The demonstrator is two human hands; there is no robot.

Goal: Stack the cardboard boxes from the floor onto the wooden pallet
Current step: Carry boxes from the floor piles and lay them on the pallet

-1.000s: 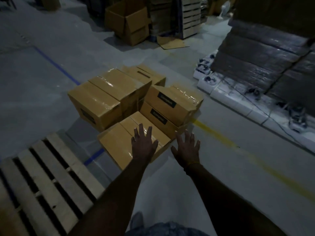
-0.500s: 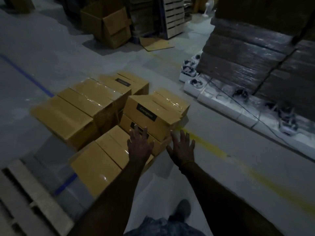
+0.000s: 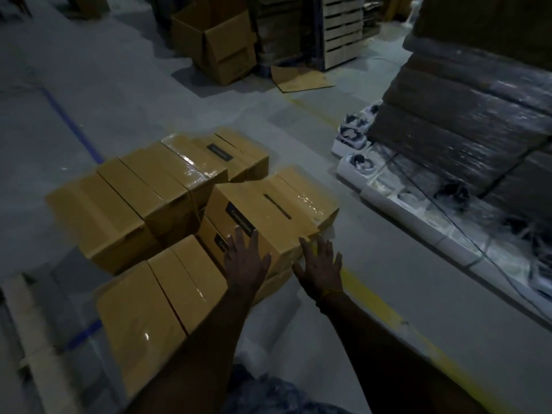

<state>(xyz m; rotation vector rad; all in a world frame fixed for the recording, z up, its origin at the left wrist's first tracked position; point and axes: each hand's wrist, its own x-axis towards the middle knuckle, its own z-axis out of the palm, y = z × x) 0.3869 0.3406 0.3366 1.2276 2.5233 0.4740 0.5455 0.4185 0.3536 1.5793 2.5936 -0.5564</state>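
1. Counting the cardboard boxes on the floor (image 3: 403,294): about seven sealed ones show in the cluster, though motion blur and overlap make the exact number uncertain
2. Top box (image 3: 274,210), with a dark label and glossy tape, rests on a lower box (image 3: 213,239) at the right of the cluster
3. Near box (image 3: 155,309) lies at the near left, just beside the lower box; a far row of boxes (image 3: 155,186) runs from left to far right behind it
4. Wooden pallet (image 3: 28,339) shows only as an edge at the near left, close to the near box
5. Two hands are in view. Left hand (image 3: 246,261), fingers straight and spread wide, lies over the near face of the top box; whether it touches cannot be told
6. Right hand (image 3: 321,265), equally wide and holding nothing, sits at the near right corner of the same box, just beside it
7. Open carton (image 3: 221,46) stands far off, with a flat cardboard sheet (image 3: 301,80) on the floor to its right
8. Wrapped pallet load (image 3: 466,121) rises at the right above white trays (image 3: 418,204); a yellow line (image 3: 385,312) and a blue line (image 3: 71,124) mark the floor
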